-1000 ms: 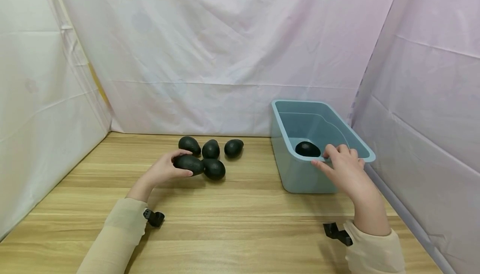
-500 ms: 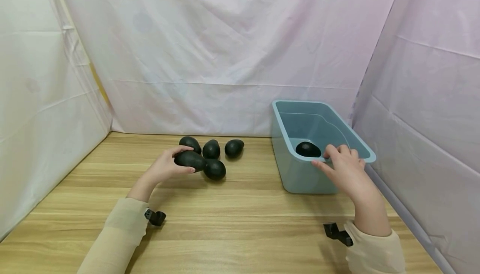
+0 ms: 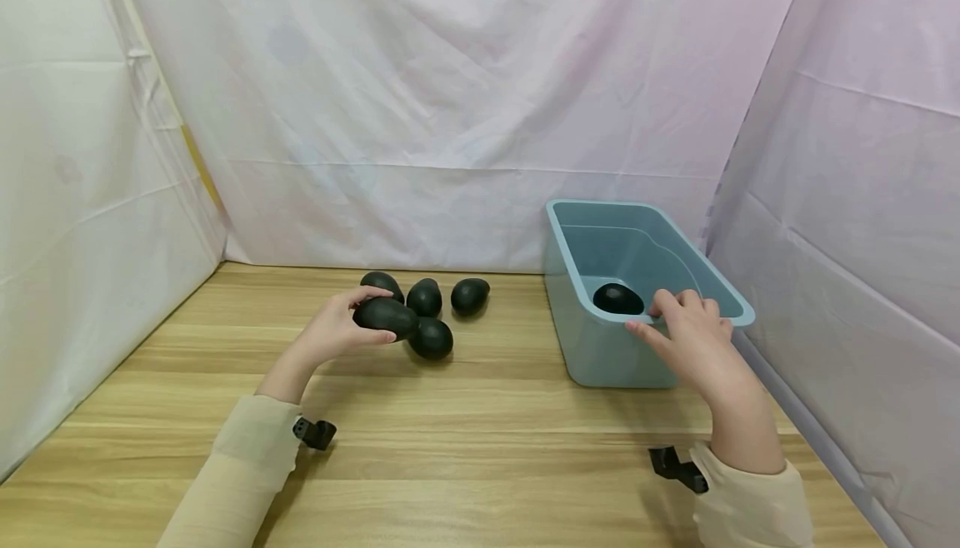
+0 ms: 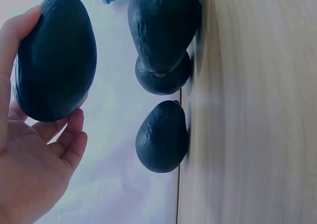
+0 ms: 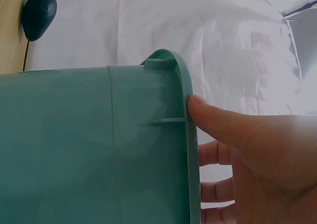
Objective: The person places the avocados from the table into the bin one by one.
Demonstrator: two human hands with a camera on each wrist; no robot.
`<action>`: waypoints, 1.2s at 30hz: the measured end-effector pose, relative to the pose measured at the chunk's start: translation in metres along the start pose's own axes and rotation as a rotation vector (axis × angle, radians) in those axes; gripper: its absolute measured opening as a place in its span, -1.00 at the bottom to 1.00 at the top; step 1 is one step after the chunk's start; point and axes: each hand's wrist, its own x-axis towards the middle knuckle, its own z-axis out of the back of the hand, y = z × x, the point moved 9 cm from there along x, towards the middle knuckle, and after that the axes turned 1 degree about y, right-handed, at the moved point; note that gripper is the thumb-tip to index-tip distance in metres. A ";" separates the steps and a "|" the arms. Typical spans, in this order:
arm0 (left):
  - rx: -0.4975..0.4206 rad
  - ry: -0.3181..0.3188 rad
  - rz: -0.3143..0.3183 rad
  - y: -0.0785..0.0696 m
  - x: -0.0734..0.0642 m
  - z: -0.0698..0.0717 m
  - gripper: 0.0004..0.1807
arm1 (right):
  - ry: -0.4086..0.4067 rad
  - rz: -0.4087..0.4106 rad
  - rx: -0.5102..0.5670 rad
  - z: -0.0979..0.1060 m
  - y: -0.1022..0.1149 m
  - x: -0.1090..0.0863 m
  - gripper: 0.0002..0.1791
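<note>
My left hand grips a dark green avocado between thumb and fingers; the left wrist view shows this avocado raised off the wooden table. Close by on the table lie several more avocados: one just right of the held one, one partly hidden behind it, another beside that, and one a little apart. At the right, my right hand pinches the near rim of a blue-green plastic bin, thumb outside and fingers over the edge. Inside the bin rests one avocado.
A wooden table spans the foreground. White cloth hangs behind it, with more cloth on the left and right sides. The bin stands near the right cloth. A small black camera is strapped to each wrist.
My left hand has lifted the avocado slightly up and to the right. The right hand stays on the bin's rim, and the bin has not visibly moved.
</note>
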 end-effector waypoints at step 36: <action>0.007 -0.007 -0.040 -0.038 0.018 -0.013 -0.24 | 0.000 0.004 -0.004 0.001 0.001 0.002 -0.50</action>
